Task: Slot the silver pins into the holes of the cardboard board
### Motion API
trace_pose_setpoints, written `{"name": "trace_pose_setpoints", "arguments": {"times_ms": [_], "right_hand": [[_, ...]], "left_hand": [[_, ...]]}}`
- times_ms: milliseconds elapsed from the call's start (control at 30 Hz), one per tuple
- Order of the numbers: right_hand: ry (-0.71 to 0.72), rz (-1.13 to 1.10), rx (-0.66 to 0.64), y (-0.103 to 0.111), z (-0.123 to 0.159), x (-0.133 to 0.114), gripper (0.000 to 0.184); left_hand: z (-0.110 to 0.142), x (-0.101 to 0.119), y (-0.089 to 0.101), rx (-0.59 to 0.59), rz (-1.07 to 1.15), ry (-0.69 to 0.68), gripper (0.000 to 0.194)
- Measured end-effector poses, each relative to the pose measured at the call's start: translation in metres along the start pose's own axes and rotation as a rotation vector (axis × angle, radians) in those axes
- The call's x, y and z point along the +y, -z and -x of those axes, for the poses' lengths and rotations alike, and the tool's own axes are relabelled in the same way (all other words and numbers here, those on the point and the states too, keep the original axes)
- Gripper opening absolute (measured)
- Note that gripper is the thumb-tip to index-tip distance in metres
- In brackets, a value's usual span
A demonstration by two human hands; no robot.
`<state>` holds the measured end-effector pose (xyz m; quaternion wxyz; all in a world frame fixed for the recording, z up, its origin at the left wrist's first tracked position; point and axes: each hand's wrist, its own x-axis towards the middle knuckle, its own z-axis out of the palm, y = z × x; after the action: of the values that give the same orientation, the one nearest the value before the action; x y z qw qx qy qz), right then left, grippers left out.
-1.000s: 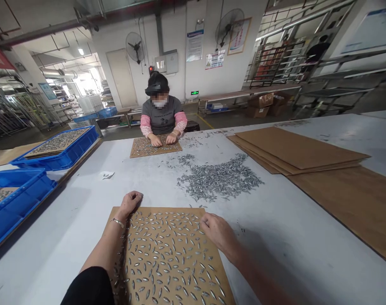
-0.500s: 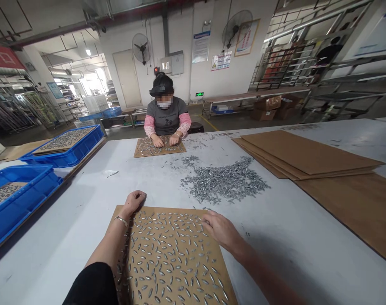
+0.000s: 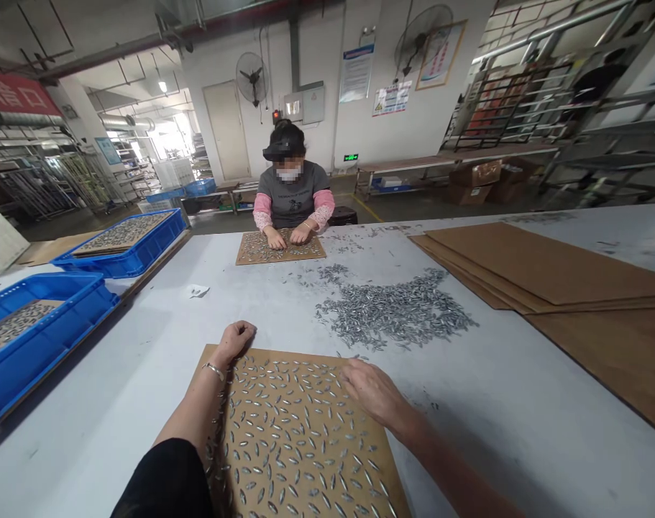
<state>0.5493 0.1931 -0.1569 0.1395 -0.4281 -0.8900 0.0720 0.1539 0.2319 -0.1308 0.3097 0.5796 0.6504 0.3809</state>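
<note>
A brown cardboard sheet (image 3: 305, 496) lies in front of me, covered with several small silver metal pieces (image 3: 289, 424) laid out apart. My left hand (image 3: 235, 339) rests at the sheet's far left corner, fingers curled into a loose fist; what it holds, if anything, is hidden. My right hand (image 3: 373, 392) lies on the sheet's far right part with fingers bent down onto the pieces. A loose heap of the same metal pieces (image 3: 392, 313) sits on the white table (image 3: 144, 360) just beyond the sheet.
Across the table a person (image 3: 293, 194) works with both hands on another cardboard sheet (image 3: 280, 247). Blue crates (image 3: 47, 327) holding filled sheets stand at the left. Stacked blank cardboard sheets (image 3: 548, 270) lie at the right. Shelving stands behind.
My view has shifted slightly, so everything sits a little further right and lower. My hands stay at the sheet's far corners, the right one barely moved.
</note>
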Motion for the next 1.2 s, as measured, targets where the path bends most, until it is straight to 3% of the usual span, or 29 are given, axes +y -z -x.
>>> {"name": "trace_pose_setpoints", "arguments": {"times_ms": [167, 367, 500, 733, 900, 1067, 1200], "right_hand": [[-0.044, -0.084, -0.016, 0.009, 0.000, 0.003, 0.028], [-0.443, -0.057, 0.010, 0.031, -0.012, 0.041, 0.024], [-0.629, 0.006, -0.012, 0.029, -0.031, 0.057, 0.044], [-0.552, 0.066, -0.054, 0.029, -0.072, 0.042, 0.041], [-0.533, 0.061, -0.060, 0.027, -0.085, 0.047, 0.031], [-0.519, 0.038, -0.029, 0.027, -0.088, 0.063, 0.027], [-0.574, 0.019, 0.053, 0.037, -0.078, 0.078, 0.026]], "left_hand": [[0.002, 0.003, 0.000, 0.000, -0.003, 0.003, 0.042], [0.006, 0.011, 0.000, 0.014, 0.008, 0.015, 0.042], [0.008, 0.015, 0.000, 0.028, 0.020, 0.024, 0.045], [0.011, 0.025, 0.002, 0.051, 0.048, 0.036, 0.045], [0.016, 0.044, 0.008, 0.183, 0.090, 0.032, 0.047], [0.055, 0.077, 0.016, 0.243, 0.236, 0.030, 0.047], [0.115, 0.105, -0.005, 0.135, 0.610, 0.174, 0.038]]}}
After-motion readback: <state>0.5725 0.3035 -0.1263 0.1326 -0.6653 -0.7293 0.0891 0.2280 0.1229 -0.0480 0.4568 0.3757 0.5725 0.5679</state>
